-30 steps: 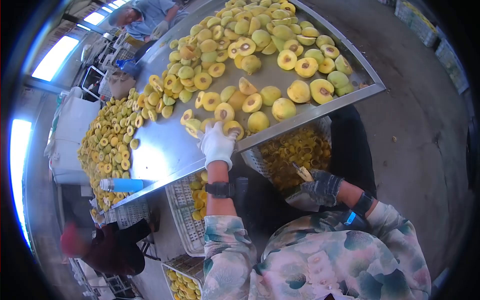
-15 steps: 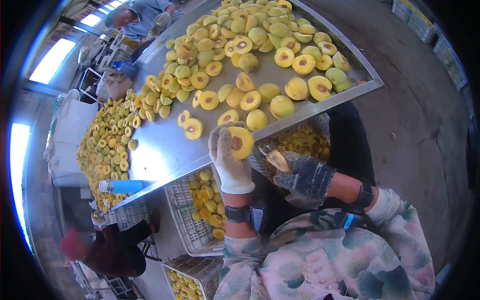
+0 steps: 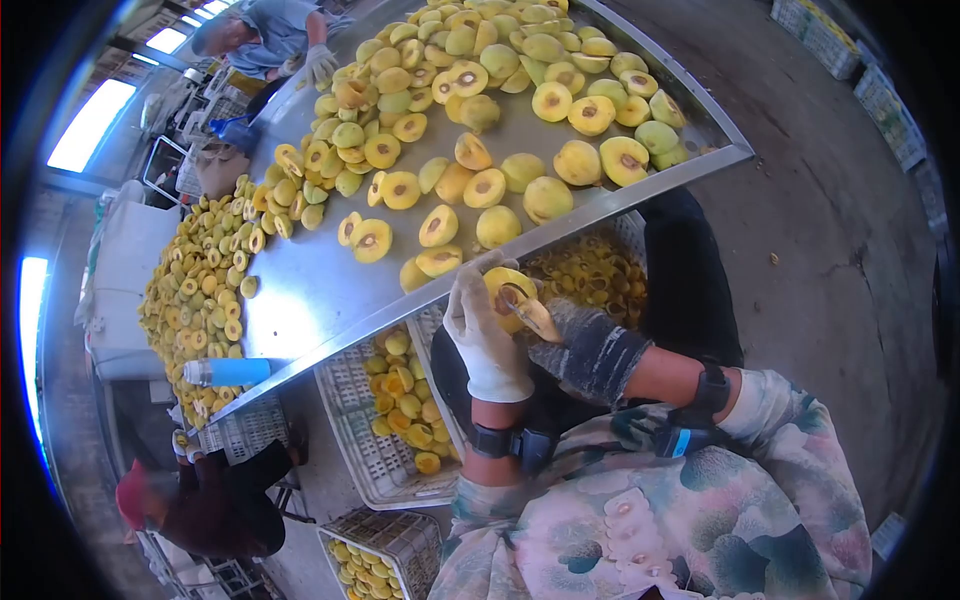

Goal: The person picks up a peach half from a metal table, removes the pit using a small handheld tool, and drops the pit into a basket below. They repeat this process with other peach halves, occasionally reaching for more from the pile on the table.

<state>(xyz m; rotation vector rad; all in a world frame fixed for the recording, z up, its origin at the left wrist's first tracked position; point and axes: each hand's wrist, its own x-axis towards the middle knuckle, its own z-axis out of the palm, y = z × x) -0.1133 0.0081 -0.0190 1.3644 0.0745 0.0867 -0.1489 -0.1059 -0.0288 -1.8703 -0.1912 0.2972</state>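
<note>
My left hand (image 3: 484,325), in a pale glove, holds a halved yellow fruit (image 3: 507,290) with its cut face up, just off the front edge of the metal table (image 3: 330,240). My right hand (image 3: 590,350), in a dark knitted glove, is closed around a wooden-handled pitting tool (image 3: 536,318). The tool's metal end meets the brown centre of the fruit half. Many halved fruits (image 3: 497,227) lie on the table beyond my hands.
Below the table stand a crate of cut fruit pieces (image 3: 590,275), a white crate of pitted halves (image 3: 375,465) and another crate (image 3: 400,535). A blue bottle (image 3: 228,372) lies at the table's left edge. Co-workers are at the upper left (image 3: 275,40) and lower left (image 3: 215,505).
My right hand has brought the tool up and left into the fruit half held by my left hand. The upper-left co-worker's gloved hand has moved toward the fruit pile. The view has shifted slightly.
</note>
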